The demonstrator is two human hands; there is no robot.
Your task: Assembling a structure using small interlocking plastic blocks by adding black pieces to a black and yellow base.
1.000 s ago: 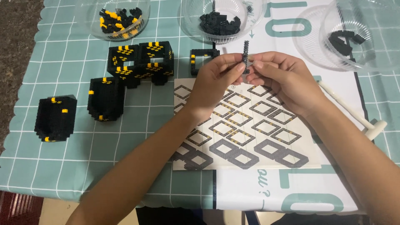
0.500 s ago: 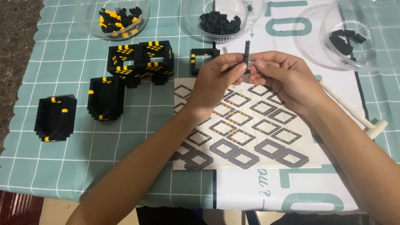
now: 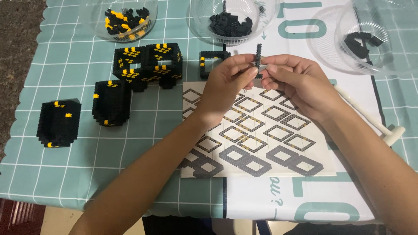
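Note:
My left hand and my right hand meet above the table and pinch a thin black strip of small bricks, held upright between the fingertips. Below the hands lies an instruction sheet printed with diamond-shaped layer diagrams. A small square black brick frame rests just left of my left hand.
Three black-and-yellow brick blocks stand to the left: a double one, a middle one, a far-left one. Clear bowls hold black and yellow bricks, black bricks, and few black bricks. A white tool lies right.

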